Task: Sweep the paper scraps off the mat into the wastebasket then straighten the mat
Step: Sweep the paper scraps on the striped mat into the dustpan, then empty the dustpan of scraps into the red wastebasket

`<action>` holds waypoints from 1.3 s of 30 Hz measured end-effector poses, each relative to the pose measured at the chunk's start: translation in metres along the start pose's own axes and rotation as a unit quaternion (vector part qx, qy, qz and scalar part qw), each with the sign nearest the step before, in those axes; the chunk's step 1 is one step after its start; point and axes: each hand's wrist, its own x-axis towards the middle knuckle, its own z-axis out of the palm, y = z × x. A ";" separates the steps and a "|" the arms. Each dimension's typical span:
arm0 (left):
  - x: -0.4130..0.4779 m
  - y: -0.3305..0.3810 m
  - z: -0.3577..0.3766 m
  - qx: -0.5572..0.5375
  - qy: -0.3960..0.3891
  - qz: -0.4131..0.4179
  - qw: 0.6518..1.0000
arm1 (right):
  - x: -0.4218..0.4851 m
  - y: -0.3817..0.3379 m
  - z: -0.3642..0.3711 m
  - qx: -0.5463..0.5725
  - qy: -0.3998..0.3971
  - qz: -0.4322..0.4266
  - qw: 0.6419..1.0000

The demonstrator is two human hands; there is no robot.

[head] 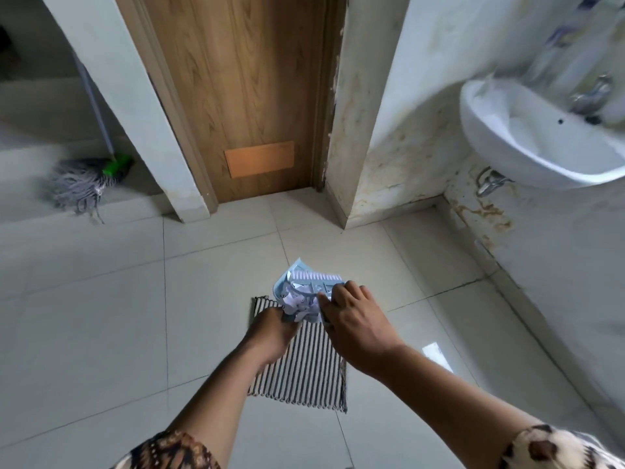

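Observation:
A striped black-and-white mat [304, 367] lies on the tiled floor, slightly askew. Above its far end I hold a light blue dustpan [287, 277] filled with crumpled white paper scraps [301, 304]. My left hand [272, 330] grips the dustpan from below at its near left side. My right hand [351, 319] is closed on a small brush with pale bristles [314, 275] that rests across the dustpan on top of the scraps. No wastebasket is in view.
A wooden door [250, 96] stands shut straight ahead. A mop [88, 181] leans in the alcove at the left. A white washbasin [541, 137] juts from the stained wall at the right. Pale floor tiles [101, 316] surround the mat.

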 end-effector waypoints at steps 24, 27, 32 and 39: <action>-0.071 0.046 -0.017 0.209 -0.436 0.261 0.836 | -0.120 -0.183 -0.080 -0.095 0.050 0.504 0.857; -0.120 0.035 0.006 0.232 -0.505 0.275 0.784 | -0.164 -0.233 -0.088 -0.114 0.057 0.586 0.800; -0.202 -0.004 0.036 0.281 -0.579 0.284 0.711 | -0.229 -0.321 -0.087 -0.132 0.080 0.672 0.724; -0.372 -0.135 0.073 0.351 -0.642 0.308 0.608 | -0.355 -0.494 -0.071 -0.128 0.079 0.777 0.611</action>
